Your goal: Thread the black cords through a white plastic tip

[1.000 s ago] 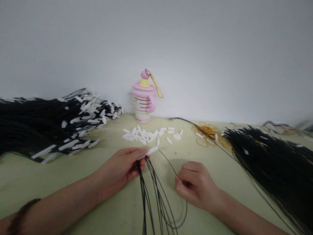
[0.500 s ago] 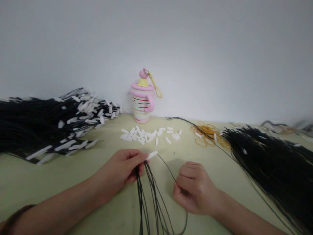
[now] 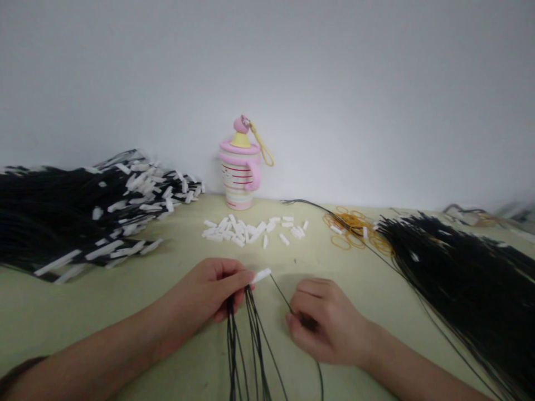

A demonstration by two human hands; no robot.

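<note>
Pale wall (image 3: 376,111) rises behind a light green tabletop (image 3: 167,289), and a pink-lidded mug (image 3: 237,178) stands upright near where they meet. Left of the mug lies a heap of white-tipped black wires (image 3: 50,206); to its right are yellow rubber bands (image 3: 355,225) and, farther right, a thick bundle of black wires (image 3: 460,284). Loose white pieces (image 3: 236,229) are scattered just in front of it.

Beyond those pieces from the mug, and slightly to its right, a white strip (image 3: 262,275) juts from the left hand (image 3: 228,283), which pinches one end between thumb and fingers; several hanging wires (image 3: 253,328) trail from the same grip. In front of the mug, farther right, the right hand (image 3: 324,320) curls tight around a single black wire (image 3: 281,292), whose thin end reaches the strip's free end; whether it is inside or merely beside cannot be told.

For good work, I would hold the left pinch firm, grip the single wire nearer its end against bowing, and align it with the strip.

The strip's long axis slants gently, its free end pointing rightward and a little toward the mug's side of the tabletop.
</note>
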